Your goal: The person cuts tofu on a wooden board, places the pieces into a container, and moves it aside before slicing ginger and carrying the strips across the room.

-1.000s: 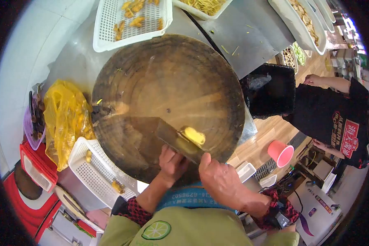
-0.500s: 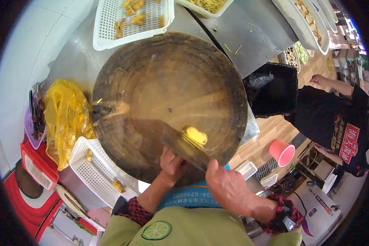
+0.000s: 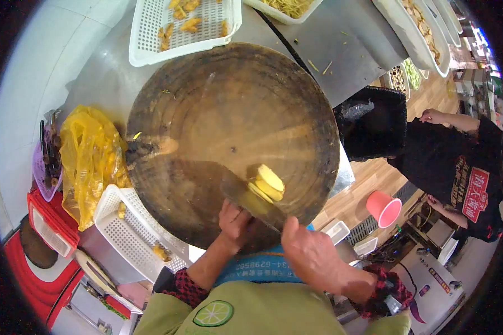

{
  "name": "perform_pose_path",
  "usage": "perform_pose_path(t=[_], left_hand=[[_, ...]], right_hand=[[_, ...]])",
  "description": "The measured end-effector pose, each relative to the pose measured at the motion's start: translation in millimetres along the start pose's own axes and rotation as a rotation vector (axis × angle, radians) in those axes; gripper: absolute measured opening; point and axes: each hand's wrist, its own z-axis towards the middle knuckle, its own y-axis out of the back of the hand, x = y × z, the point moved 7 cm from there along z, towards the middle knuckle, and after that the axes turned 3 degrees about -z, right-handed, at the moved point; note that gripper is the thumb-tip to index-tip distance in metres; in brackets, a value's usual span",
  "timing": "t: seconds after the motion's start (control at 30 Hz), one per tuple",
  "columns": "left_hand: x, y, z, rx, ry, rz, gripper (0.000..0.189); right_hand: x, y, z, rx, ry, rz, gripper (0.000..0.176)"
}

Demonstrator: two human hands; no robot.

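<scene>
A wide round wooden chopping block [image 3: 229, 106] fills the middle of the head view. My right hand [image 3: 308, 250] is wrapped round the handle of a cleaver [image 3: 248, 202], whose dark blade stands on edge near the block's front rim. Just beyond the blade, a few pale yellow ginger slices [image 3: 270, 181] lean together on the wood. On the near side of the blade, the fingers of my left hand [image 3: 236, 221] are curled in close to it. What they press or hold is hidden.
White perforated baskets with ginger pieces stand behind [image 3: 190, 47] and front left [image 3: 142, 237] of the block. A yellow plastic bag [image 3: 89, 167] lies left. At right are a black bin [image 3: 374, 125], a pink bucket [image 3: 384, 209] and a person in a black shirt [image 3: 447, 167].
The ginger slices beyond the blade have shifted and spread apart, with one now tipped up more. Both hands and the cleaver are in nearly the same place.
</scene>
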Motion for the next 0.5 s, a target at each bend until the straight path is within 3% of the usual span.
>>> perform_pose_path(t=[0.17,0.3,0.37,0.4,0.47,0.5], left_hand=[[6,-5,-7,0.106,0.112,-0.017,0.029],[9,-8,-27,0.033,0.078,0.004,0.03],[52,-29,-66,0.005,0.675,-0.361,0.031],[48,-25,-51,0.003,0.677,-0.364,0.031],[4,-2,-7,-0.039,0.063,-0.031,0.031],[4,-1,-6,-0.036,0.064,-0.032,0.031]], right_hand=[[-5,-4,3,-0.111,-0.052,-0.003,0.016],[-3,7,-23,0.001,-0.045,0.039,0.014],[-4,7,-27,0.037,-0.051,-0.004,0.012],[-4,6,-28,0.05,-0.041,-0.023,0.012],[-5,3,-25,0.066,-0.027,-0.041,0.012],[-4,1,-21,0.052,-0.013,-0.024,0.011]])
